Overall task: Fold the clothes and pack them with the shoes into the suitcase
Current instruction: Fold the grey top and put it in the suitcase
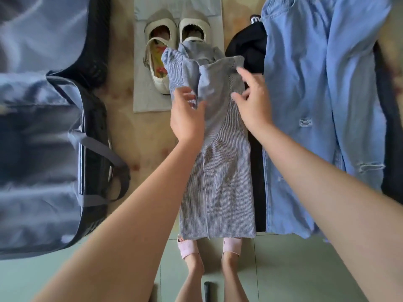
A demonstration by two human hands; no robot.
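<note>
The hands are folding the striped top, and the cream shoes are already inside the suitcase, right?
No. The head view shows the cream shoes outside the suitcase, on a grey cloth. The left hand and right hand are at the striped top.

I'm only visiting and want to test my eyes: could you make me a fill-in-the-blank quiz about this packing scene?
The open suitcase lies on the person's ____ side.
The jeans are ____.
Between jeans and striped top lies a garment coloured ____.
The left hand and right hand work at the top's end nearer the ____.
Missing words: left; blue; black; shoes.
</note>
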